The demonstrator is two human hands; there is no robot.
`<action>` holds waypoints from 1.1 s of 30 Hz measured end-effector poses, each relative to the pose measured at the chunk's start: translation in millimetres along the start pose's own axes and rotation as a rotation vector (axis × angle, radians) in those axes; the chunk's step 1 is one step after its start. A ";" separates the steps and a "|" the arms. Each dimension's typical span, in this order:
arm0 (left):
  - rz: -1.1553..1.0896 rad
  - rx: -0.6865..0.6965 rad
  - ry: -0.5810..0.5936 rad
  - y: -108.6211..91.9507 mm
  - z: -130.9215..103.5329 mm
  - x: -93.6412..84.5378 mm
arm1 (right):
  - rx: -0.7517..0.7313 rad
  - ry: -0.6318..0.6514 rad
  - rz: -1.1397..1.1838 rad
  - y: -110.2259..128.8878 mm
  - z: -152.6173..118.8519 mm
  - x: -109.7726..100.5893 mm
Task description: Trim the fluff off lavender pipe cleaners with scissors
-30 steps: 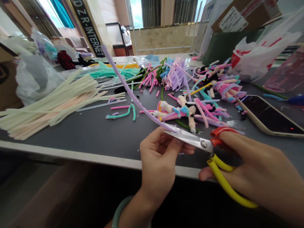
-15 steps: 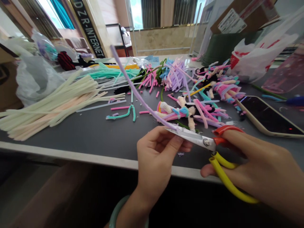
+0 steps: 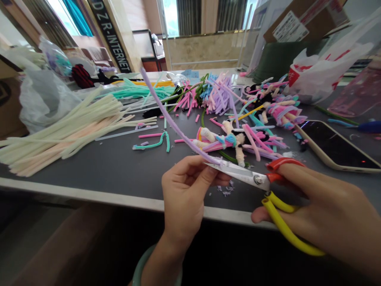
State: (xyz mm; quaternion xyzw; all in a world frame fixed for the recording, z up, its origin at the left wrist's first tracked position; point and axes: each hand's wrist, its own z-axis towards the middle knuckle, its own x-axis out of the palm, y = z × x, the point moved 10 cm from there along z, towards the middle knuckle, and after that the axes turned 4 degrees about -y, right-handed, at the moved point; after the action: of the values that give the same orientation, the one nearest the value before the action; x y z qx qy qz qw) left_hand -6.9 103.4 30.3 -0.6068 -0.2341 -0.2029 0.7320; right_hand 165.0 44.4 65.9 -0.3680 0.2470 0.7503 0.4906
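Observation:
My left hand (image 3: 187, 190) pinches a long purple pipe cleaner (image 3: 172, 121) close to its lower end; the rest curves up and to the left. My right hand (image 3: 321, 202) is wrapped round the red and yellow handles of the scissors (image 3: 257, 180). The blades lie along the lower end of the pipe cleaner, with their tips at my left fingers. Small purple fluff clippings (image 3: 226, 190) lie on the table below the blades. Just behind the blades is a doll made of pipe cleaners (image 3: 228, 140).
Cream pipe cleaners (image 3: 65, 131) lie in a heap on the left, with a bent teal piece (image 3: 163, 139) nearer the middle. A phone (image 3: 339, 145) and a white plastic bag (image 3: 315, 77) are on the right. Purple bundles (image 3: 222, 95) stand behind. The table's edge (image 3: 119, 198) runs along the front.
My left hand has moved a little to the left along with the purple pipe cleaner. More purple clippings show on the table. The scissors have hardly moved.

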 end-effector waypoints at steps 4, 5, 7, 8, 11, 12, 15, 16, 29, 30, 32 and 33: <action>-0.054 -0.033 0.037 0.7 -1.0 4.1 | -0.019 0.016 -0.001 -1.4 0.2 2.3; -0.064 -0.038 0.046 0.7 -1.4 4.8 | -0.018 0.021 0.004 -2.3 0.2 3.5; -0.079 -0.054 0.060 2.0 -2.2 5.3 | -0.011 0.033 0.020 -4.0 0.0 6.7; -0.085 -0.061 0.065 3.0 -2.4 5.0 | -0.013 0.041 0.030 -3.9 -0.1 8.5; -0.092 -0.077 0.072 6.4 -2.8 4.0 | -0.053 0.036 0.003 1.2 0.4 10.0; -0.093 -0.078 0.077 7.2 -2.9 4.2 | -0.075 0.026 -0.024 4.2 1.0 9.4; -0.100 -0.082 0.092 9.1 -3.3 6.2 | -0.117 -0.008 -0.091 12.3 4.1 6.2; -0.103 -0.084 0.095 9.6 -3.6 6.9 | -0.114 -0.013 -0.095 13.6 5.5 5.5; -0.052 -0.033 0.109 5.1 -3.5 5.2 | -0.049 -0.007 -0.082 12.6 8.7 1.8; -0.048 -0.019 0.107 3.9 -3.5 5.3 | -0.052 -0.008 -0.098 12.7 8.3 1.7; -0.037 -0.003 0.100 3.0 -3.7 5.3 | -0.054 -0.009 -0.119 12.6 7.8 1.9; -0.028 0.000 0.099 3.0 -3.9 5.5 | -0.050 -0.009 -0.121 12.2 7.7 2.1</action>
State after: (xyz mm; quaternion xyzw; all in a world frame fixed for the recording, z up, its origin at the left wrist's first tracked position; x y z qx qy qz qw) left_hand -0.4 100.1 30.6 -0.5926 -0.2063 -0.2428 0.7398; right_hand 150.9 46.3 69.1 -0.3912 0.2034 0.7266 0.5269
